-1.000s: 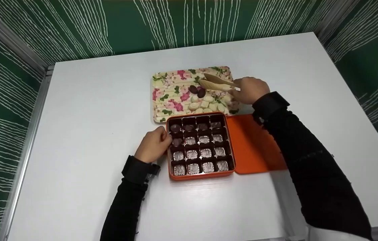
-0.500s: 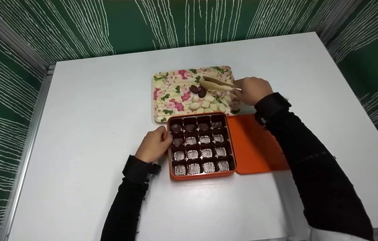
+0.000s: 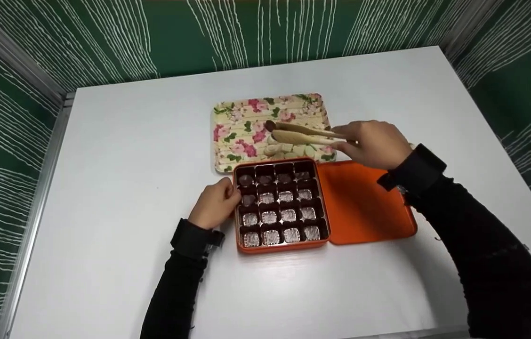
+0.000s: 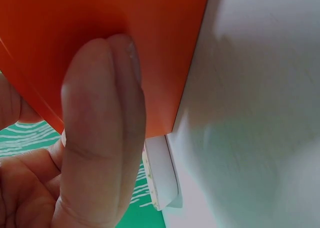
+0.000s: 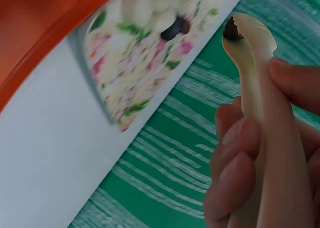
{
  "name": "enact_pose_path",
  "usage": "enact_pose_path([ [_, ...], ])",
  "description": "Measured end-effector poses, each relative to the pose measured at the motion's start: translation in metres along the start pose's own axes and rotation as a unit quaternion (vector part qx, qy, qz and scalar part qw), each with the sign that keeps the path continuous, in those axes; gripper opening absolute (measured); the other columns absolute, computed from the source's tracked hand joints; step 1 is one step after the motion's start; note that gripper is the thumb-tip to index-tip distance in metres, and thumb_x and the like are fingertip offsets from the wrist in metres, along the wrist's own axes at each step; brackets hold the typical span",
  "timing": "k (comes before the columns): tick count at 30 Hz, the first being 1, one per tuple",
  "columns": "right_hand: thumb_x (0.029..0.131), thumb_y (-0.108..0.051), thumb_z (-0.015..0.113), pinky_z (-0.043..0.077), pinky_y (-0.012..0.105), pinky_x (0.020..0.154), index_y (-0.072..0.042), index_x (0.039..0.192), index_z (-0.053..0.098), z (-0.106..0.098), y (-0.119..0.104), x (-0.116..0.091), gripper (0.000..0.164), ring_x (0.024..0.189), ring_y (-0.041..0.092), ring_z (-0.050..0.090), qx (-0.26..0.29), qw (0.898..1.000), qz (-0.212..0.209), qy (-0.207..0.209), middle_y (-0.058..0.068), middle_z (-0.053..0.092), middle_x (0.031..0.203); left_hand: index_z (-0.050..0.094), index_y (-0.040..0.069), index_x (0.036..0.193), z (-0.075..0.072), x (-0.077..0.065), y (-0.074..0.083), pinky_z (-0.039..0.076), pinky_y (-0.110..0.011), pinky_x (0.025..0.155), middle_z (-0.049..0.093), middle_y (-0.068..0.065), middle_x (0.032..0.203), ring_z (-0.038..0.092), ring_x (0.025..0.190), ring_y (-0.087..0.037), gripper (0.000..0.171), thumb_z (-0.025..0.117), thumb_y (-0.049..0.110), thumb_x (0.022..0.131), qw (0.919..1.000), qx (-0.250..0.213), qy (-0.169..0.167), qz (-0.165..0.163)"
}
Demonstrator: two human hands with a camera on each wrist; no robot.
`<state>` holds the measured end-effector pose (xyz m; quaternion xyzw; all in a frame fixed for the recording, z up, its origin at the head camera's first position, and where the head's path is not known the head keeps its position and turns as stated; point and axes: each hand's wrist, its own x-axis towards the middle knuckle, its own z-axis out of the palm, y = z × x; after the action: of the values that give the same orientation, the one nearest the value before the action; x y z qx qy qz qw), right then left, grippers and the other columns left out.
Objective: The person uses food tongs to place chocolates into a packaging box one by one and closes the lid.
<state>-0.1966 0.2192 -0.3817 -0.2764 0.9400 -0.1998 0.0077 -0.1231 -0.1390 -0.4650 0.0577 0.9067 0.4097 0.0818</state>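
My left hand (image 3: pixel 213 203) holds the left side of an orange tin (image 3: pixel 284 248), thumb by the rim. In the left wrist view, its fingers (image 4: pixel 92 123) lie against the tin's outer wall. A dark divided insert (image 3: pixel 278 205) fills the tin, with dark chocolates in the back row and the leftmost cell behind. My right hand (image 3: pixel 378 143) grips wooden tongs (image 3: pixel 303 137) above a floral tray (image 3: pixel 246 136). Between the tong tips sits a dark chocolate (image 5: pixel 231 30), seen in the right wrist view. Another dark chocolate (image 5: pixel 175 28) lies on the tray.
Pale candies (image 3: pixel 289 150) are grouped at the tray's near right, partly under the tongs. An orange lid (image 3: pixel 369 207) lies flat against the tin's right side. The white table (image 3: pixel 129 165) meets green walls (image 3: pixel 181 37) with white streaks.
My right hand has moved right and nearer with the tongs, whose tips now hold a dark chocolate where two lay together on the tray. My left hand stays on the tin.
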Motion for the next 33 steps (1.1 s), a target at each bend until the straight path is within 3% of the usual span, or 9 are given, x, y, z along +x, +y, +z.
enact_pose_path([
  [5, 0.098, -0.019, 0.070, 0.037, 0.035, 0.062, -0.008, 0.129, 0.071, 0.005, -0.018, -0.025, 0.033, 0.062, 0.014, 0.048, -0.002, 0.997, -0.075, -0.019, 0.010, 0.074, 0.101, 0.046, 0.015, 0.079, 0.000, -0.001, 0.001, 0.038, -0.031, 0.057, 0.045, 0.003, 0.067, 0.046, 0.061, -0.017, 0.021, 0.058, 0.016, 0.096, 1.0000, -0.002, 0.000, 0.000],
  [10, 0.096, -0.020, 0.073, 0.042, 0.033, 0.061, -0.011, 0.129, 0.071, 0.016, -0.033, -0.039, 0.035, 0.062, 0.010, 0.052, -0.014, 0.993, -0.111, -0.038, 0.006, 0.074, 0.104, 0.046, 0.015, 0.079, 0.001, -0.001, 0.001, 0.038, -0.031, 0.057, 0.045, 0.003, 0.066, 0.046, 0.061, -0.017, 0.022, 0.059, 0.016, 0.096, 1.0000, 0.005, 0.001, 0.002],
  [14, 0.096, -0.021, 0.073, 0.041, 0.032, 0.058, -0.011, 0.127, 0.072, 0.021, -0.040, -0.039, 0.033, 0.057, 0.010, 0.049, -0.034, 0.991, -0.125, -0.034, 0.003, 0.066, 0.085, 0.046, 0.015, 0.079, 0.000, 0.000, 0.000, 0.038, -0.031, 0.058, 0.045, 0.003, 0.067, 0.046, 0.061, -0.017, 0.022, 0.060, 0.017, 0.096, 1.0000, 0.007, 0.005, 0.002],
  [21, 0.092, -0.016, 0.076, 0.048, 0.037, 0.060, -0.009, 0.123, 0.073, 0.016, -0.051, -0.030, 0.031, 0.066, 0.020, 0.061, -0.055, 0.986, -0.144, -0.058, 0.007, 0.071, 0.095, 0.046, 0.015, 0.078, 0.001, 0.001, -0.003, 0.037, -0.031, 0.060, 0.045, 0.004, 0.066, 0.047, 0.062, -0.018, 0.022, 0.058, 0.016, 0.095, 0.9997, 0.014, 0.009, 0.020],
  [26, 0.093, -0.017, 0.075, 0.052, 0.041, 0.063, -0.009, 0.119, 0.075, 0.009, -0.062, -0.025, 0.028, 0.070, 0.024, 0.065, -0.063, 0.985, -0.141, -0.076, 0.008, 0.074, 0.095, 0.046, 0.015, 0.078, 0.000, 0.000, -0.002, 0.037, -0.032, 0.059, 0.045, 0.004, 0.066, 0.047, 0.062, -0.017, 0.021, 0.059, 0.016, 0.095, 0.9998, 0.010, 0.009, 0.013],
  [33, 0.092, -0.020, 0.076, 0.047, 0.038, 0.052, -0.010, 0.108, 0.077, -0.001, -0.082, -0.018, 0.019, 0.055, 0.019, 0.057, -0.120, 0.980, -0.134, -0.085, 0.003, 0.067, 0.072, 0.046, 0.016, 0.077, 0.000, 0.000, -0.001, 0.037, -0.031, 0.058, 0.045, 0.004, 0.066, 0.046, 0.062, -0.017, 0.022, 0.059, 0.016, 0.095, 0.9999, 0.006, 0.004, 0.013],
])
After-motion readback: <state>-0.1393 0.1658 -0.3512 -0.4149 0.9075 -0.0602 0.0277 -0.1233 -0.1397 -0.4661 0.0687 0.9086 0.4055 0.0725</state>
